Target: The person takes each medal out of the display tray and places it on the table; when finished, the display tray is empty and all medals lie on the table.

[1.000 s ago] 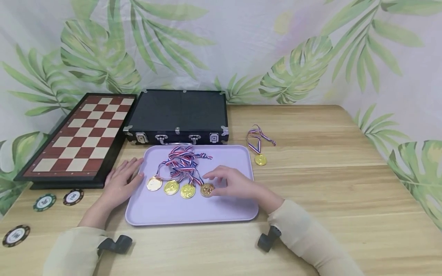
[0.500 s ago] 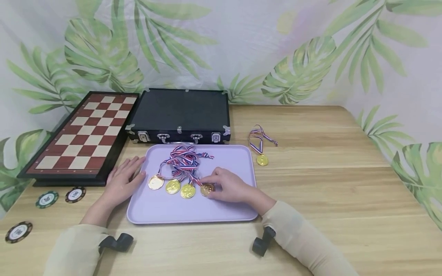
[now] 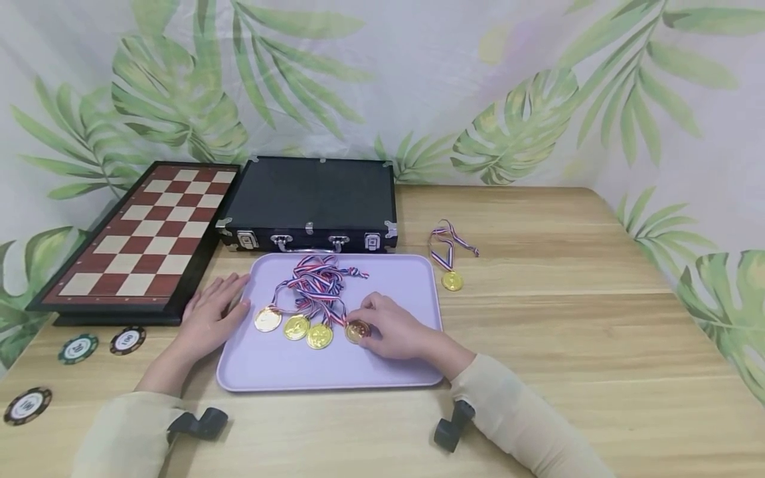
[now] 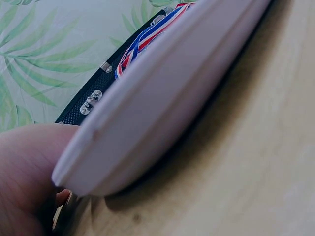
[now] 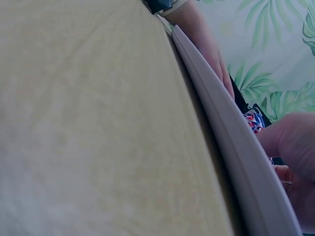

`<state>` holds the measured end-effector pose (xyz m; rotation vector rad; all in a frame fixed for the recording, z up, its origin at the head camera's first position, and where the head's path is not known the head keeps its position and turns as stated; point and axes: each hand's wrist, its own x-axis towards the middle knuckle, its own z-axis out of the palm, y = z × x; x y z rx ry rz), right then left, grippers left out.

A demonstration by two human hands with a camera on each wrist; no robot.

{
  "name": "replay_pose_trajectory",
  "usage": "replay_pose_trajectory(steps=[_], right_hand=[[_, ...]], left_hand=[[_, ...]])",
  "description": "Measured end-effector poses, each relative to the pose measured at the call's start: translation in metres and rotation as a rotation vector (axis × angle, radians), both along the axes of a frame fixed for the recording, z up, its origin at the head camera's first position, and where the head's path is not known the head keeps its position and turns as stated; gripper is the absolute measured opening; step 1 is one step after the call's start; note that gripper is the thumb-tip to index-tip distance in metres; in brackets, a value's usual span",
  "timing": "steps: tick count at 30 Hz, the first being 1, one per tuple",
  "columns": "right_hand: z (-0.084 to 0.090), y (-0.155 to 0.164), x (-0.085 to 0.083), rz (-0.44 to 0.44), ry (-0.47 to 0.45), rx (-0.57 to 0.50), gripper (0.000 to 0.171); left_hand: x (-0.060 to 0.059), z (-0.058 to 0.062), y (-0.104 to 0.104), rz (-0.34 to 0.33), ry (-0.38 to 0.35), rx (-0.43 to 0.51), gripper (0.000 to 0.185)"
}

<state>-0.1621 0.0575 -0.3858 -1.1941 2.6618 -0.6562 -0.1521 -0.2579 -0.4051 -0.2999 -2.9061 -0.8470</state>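
Note:
On a lilac tray (image 3: 323,373) lie several gold medals in a row, their red, white and blue ribbons (image 3: 319,282) bunched together behind them. My right hand (image 3: 394,326) pinches the rightmost medal (image 3: 356,331) by its right edge, between thumb and fingers. To its left is another gold medal (image 3: 319,336), with the rest of the row beyond. My left hand (image 3: 210,315) rests at the tray's left rim, fingers straight and thumb at the edge. The left wrist view shows only part of that hand (image 4: 29,172) against the tray's side (image 4: 133,128).
A black case (image 3: 313,196) with metal corners stands directly behind the tray. Left of it lies a checkered board (image 3: 149,232). Several poker chips (image 3: 78,348) are at the table's left. Right of the tray lies a separate medal (image 3: 452,281) with its ribbon.
My right hand has closed its fingers onto the rightmost medal. The medal beside it has shifted slightly left and nearer the person. The left hand stays in place.

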Motion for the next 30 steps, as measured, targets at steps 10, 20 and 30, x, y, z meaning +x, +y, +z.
replay_pose_trajectory(steps=[10, 20, 30], right_hand=[[0.0018, 0.0007, -0.0001, -0.007, -0.097, -0.007, 0.047], [0.0048, 0.0046, -0.0017, -0.019, -0.125, -0.012, 0.045], [0.0008, 0.0058, -0.0048, -0.043, -0.130, -0.083, 0.041]], left_hand=[[0.0003, -0.0007, 0.0003, -0.001, 0.008, -0.004, 0.049], [-0.0001, -0.0004, -0.0001, -0.001, 0.001, -0.006, 0.050], [0.0013, 0.0011, 0.0002, 0.005, -0.013, -0.007, 0.050]])
